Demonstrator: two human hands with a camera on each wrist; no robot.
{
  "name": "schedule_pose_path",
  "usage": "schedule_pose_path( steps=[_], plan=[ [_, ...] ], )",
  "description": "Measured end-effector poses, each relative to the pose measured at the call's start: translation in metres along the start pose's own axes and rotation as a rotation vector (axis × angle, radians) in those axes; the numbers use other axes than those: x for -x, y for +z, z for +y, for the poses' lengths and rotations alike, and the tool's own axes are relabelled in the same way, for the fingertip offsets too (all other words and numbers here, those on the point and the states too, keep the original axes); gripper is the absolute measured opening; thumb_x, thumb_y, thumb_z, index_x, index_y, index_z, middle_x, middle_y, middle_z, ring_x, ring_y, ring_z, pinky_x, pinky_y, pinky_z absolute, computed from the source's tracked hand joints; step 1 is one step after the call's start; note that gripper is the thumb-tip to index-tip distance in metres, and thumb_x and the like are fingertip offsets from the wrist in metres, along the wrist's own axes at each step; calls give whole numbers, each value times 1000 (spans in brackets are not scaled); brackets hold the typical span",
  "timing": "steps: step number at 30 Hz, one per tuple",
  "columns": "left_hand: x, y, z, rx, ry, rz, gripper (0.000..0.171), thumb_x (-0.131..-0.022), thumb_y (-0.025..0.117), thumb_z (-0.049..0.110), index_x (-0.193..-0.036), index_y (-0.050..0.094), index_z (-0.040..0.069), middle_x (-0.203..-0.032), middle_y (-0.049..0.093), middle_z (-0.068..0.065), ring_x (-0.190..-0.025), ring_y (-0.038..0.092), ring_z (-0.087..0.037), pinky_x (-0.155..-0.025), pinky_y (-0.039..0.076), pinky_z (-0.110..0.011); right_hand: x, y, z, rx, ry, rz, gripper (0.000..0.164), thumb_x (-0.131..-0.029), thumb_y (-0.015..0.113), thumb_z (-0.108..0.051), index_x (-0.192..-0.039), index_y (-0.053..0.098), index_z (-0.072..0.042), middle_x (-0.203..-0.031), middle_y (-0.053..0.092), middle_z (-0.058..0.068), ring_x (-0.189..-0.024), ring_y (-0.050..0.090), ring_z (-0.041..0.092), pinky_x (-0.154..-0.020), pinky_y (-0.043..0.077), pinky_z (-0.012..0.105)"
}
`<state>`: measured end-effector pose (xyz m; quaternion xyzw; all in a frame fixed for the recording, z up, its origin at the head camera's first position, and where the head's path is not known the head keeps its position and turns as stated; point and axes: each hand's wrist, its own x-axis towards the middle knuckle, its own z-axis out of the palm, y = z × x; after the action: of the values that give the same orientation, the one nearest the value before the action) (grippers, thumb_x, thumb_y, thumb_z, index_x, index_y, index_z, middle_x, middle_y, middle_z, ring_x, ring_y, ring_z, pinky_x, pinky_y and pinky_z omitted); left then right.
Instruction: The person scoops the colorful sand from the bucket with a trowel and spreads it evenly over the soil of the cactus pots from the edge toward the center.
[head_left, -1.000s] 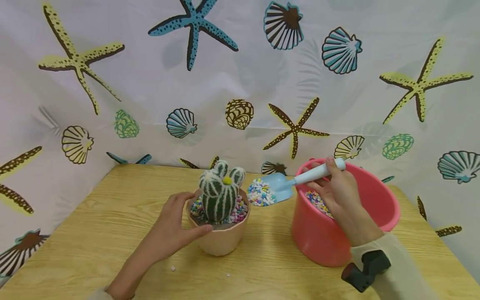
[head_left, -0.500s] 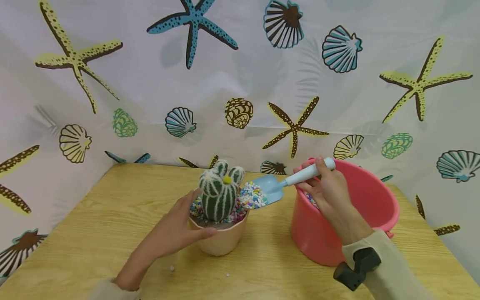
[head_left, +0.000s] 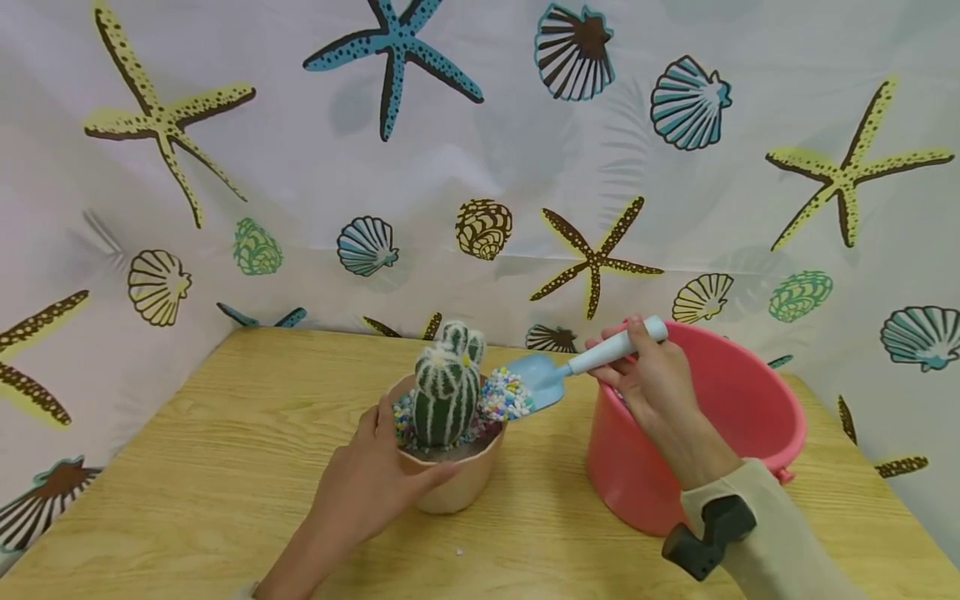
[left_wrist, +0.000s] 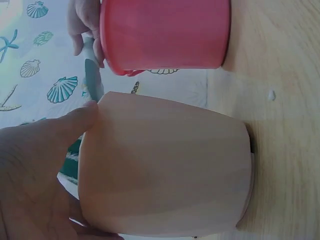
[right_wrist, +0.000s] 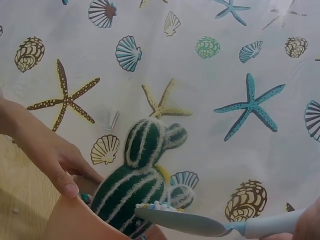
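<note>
A knitted-looking green cactus (head_left: pixel 444 408) with white stripes stands in a peach flower pot (head_left: pixel 457 492), with coloured pebbles around its base. My left hand (head_left: pixel 375 483) grips the pot at its rim, thumb along the near side and fingers round the left; the left wrist view shows the pot's wall (left_wrist: pixel 165 165) close up. Between thumb and fingers my right hand (head_left: pixel 660 383) holds the pale handle of a light blue hand trowel (head_left: pixel 542 379). A heap of pastel pebbles (head_left: pixel 507 395) lies on its blade, which overlaps the pot's right rim, close beside the cactus.
A pink-red bucket (head_left: pixel 630 475) stands on the wooden table (head_left: pixel 187 467) under my right forearm. A small white pebble (head_left: pixel 460 552) lies on the table in front of the pot. Behind hangs a white cloth (head_left: pixel 420 175) printed with starfish and shells.
The trowel has moved left from beside the bucket to the pot's rim. My left hand has closed in on the pot, and the cactus and pot have turned and shifted slightly right.
</note>
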<state>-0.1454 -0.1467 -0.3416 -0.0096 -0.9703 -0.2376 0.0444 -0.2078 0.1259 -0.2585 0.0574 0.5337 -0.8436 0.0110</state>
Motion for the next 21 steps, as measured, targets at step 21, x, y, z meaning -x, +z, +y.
schedule_pose_path(
  steps=[21],
  plan=[
    [0, -4, 2, 26, 3, -20, 115, -73, 59, 76, -150, 19, 0, -142, 37, -33, -108, 55, -51, -84, 47, -59, -5, 13, 7, 215, -108, -70, 23, -100, 46, -25, -113, 45, -7, -100, 55, 4, -91, 66, 12, -92, 50, 44]
  ],
)
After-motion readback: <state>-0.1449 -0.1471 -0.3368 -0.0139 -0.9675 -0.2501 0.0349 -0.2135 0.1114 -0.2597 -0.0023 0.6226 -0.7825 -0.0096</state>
